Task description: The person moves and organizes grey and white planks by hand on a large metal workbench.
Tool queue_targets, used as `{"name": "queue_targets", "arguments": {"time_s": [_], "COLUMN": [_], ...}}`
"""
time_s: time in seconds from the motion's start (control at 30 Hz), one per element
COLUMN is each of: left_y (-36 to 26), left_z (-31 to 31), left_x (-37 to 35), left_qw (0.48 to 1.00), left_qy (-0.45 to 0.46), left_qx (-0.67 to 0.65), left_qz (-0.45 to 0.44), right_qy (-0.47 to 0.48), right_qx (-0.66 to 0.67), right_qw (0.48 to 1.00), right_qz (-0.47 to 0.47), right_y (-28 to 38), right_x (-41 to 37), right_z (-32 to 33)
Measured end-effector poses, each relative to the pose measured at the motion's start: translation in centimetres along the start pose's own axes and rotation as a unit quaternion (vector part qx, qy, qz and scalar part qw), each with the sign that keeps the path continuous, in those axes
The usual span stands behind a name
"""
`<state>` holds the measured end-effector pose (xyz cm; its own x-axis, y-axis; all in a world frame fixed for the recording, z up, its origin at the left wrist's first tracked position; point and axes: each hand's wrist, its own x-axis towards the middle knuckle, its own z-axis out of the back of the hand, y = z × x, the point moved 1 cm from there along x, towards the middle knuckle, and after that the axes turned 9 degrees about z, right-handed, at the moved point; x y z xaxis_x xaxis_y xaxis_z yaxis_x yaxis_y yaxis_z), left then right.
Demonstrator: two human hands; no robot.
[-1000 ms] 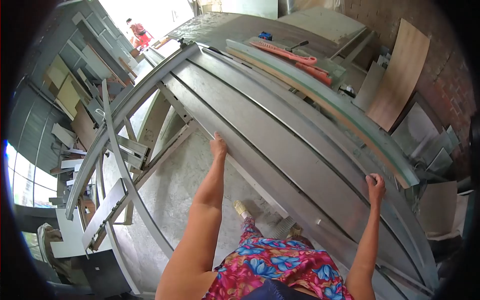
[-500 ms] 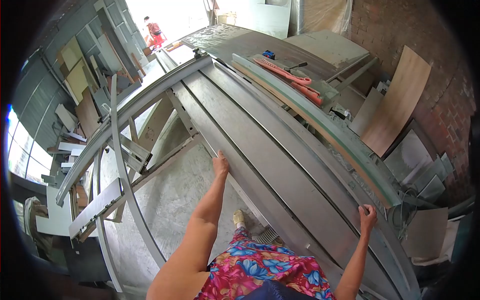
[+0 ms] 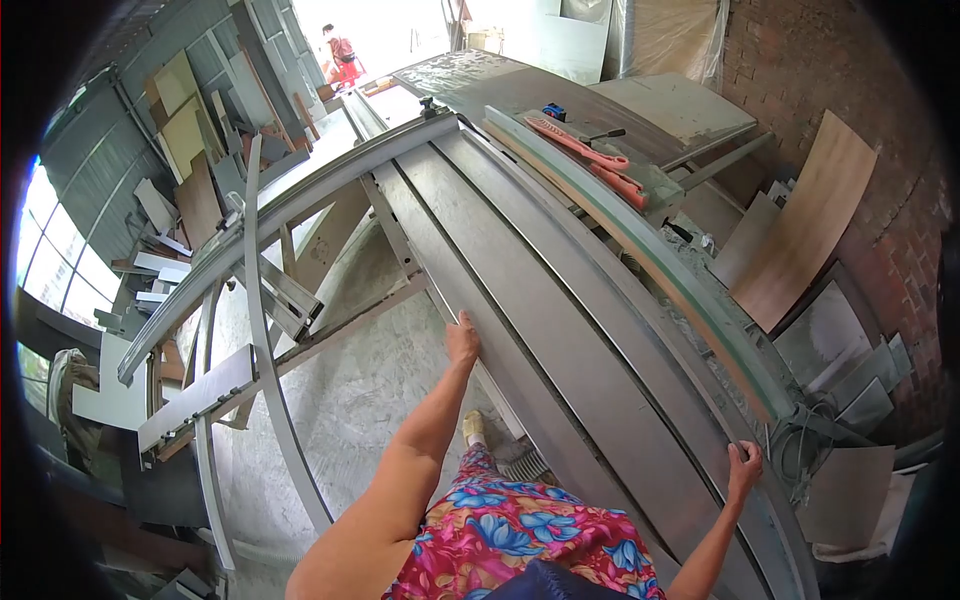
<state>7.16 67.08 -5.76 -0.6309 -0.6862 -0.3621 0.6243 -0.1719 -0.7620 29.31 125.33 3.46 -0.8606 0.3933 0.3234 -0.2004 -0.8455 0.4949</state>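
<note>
A long grey metal machine table (image 3: 530,290) with dark lengthwise slots runs diagonally through the view. My left hand (image 3: 462,340) is closed over its left edge, thumb on top and the other fingers partly hidden. On the right side of the table, near a slot, rests my right hand (image 3: 744,466), its fingers curled in a pinch. Whatever lies between those fingers, if anything, is too small to make out. Beyond the table stands a long green-and-wood fence (image 3: 640,250), apart from both hands.
A red-orange push stick (image 3: 575,142) and a blue tape measure (image 3: 553,112) lie past the fence. To the left extends a metal frame with a curved-looking rail (image 3: 262,330). Boards (image 3: 810,220) lean against the brick wall. A person (image 3: 343,58) sits far off by the bright opening.
The view has shifted, so the table and surroundings appear lower, mostly further right. Both hands keep about the same places on the table. My visible foot has moved slightly forward.
</note>
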Motion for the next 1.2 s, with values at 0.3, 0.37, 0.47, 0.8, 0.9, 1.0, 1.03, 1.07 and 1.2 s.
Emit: {"name": "queue_targets", "arguments": {"time_s": [0.3,0.37,0.47,0.8,0.9,1.0,1.03,1.07,1.2], "left_y": [2.3,2.4,3.2,2.3,2.5,2.4,2.4,2.5,2.6], "left_z": [-1.4,-1.7,-2.0,-1.0,-1.2,-1.1,-1.2,-1.4,-1.1], "left_x": [-3.8,-5.3,-6.1,-10.5,-10.4,-10.3,-10.4,-10.3,-10.2], "left_qw": [1.0,0.999,0.999,0.999,0.999,0.999,0.999,0.999,0.999], "left_qy": [0.018,-0.004,-0.012,-0.018,-0.016,-0.015,-0.019,-0.023,-0.023], "left_qx": [-0.022,-0.032,-0.047,-0.044,-0.027,-0.03,-0.032,-0.033,-0.04], "left_qz": [-0.005,-0.005,-0.018,-0.021,-0.02,-0.014,-0.017,-0.021,-0.028], "right_qy": [-0.034,-0.031,-0.026,-0.034,-0.048,-0.042,-0.041,-0.04,-0.022], "right_qx": [0.0,0.009,-0.003,-0.008,-0.017,-0.029,-0.035,-0.04,-0.041], "right_qw": [0.999,0.999,1.0,0.999,0.998,0.998,0.998,0.998,0.999], "right_qz": [0.019,0.007,-0.002,0.024,0.037,0.029,0.027,0.026,0.005], "right_y": [-4.6,-5.4,-5.4,-4.7,-4.4,-4.3,-4.2,-4.0,-3.2], "right_x": [-1.9,-2.1,-2.6,-1.8,-1.6,-1.2,-1.1,-1.0,-0.5], "right_z": [2.2,2.6,3.4,2.8,2.6,2.2,2.3,2.3,2.0]}}
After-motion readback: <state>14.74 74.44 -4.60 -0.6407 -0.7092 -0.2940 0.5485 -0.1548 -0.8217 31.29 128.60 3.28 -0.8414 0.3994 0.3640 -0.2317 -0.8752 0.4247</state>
